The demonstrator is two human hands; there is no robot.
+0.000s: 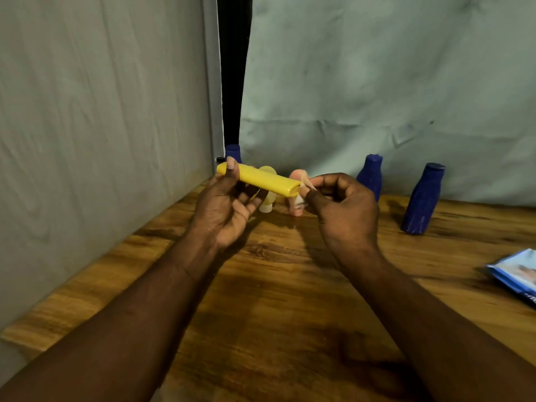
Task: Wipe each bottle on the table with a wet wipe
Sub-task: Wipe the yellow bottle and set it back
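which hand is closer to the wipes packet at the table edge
Right. The right hand is up at the yellow bottle's end, with the wipes packet off to its right and nearer the person. The left hand, holding the bottle, is farther away.

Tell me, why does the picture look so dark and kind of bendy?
Head view: dim, warm light; the forearms shadow the wooden table. The wide lens bows the edges, so the blue bottles lean. The wipe pack is cut off and slightly soft.

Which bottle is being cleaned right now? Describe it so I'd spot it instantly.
Start at the wooden table, then look above its middle where the two hands meet. The left hand holds a yellow bottle sideways. It is the only bottle off the table; the dark blue ones stand upright.
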